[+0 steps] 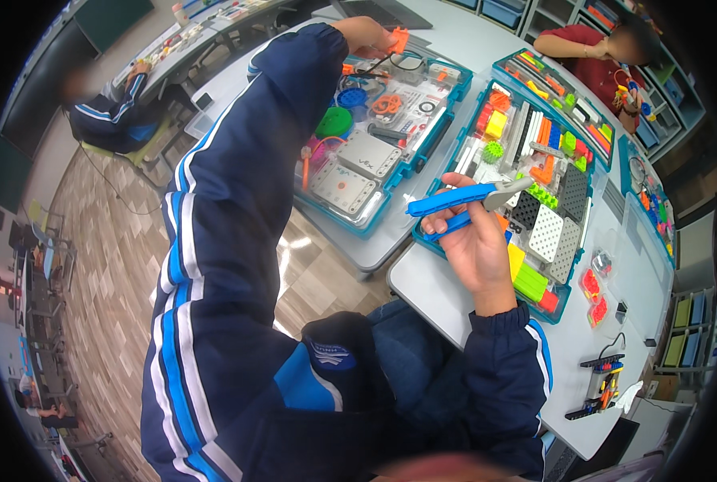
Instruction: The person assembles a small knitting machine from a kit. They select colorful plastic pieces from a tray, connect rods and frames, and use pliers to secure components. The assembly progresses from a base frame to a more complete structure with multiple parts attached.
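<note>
My right hand (483,253) is closed round a plier-like tool (453,201) with blue handles and grey jaws, held above the edge of a parts case. The jaws point right, over the colourful pieces. Stretched out to the far side, my left hand (368,37) has its fingers on an orange plastic piece (399,40), at the back of the left case. That open teal-edged case (437,132) holds two grey box-shaped modules (357,173), a green disc (334,121), blue round parts (352,97) and cables.
Right of it, another teal case (575,273) is full of beams, gears and plates. Small bags of red parts (591,285) and a small built assembly (603,388) lie on the white table (423,277). One person (591,48) sits across, another (109,112) at far left.
</note>
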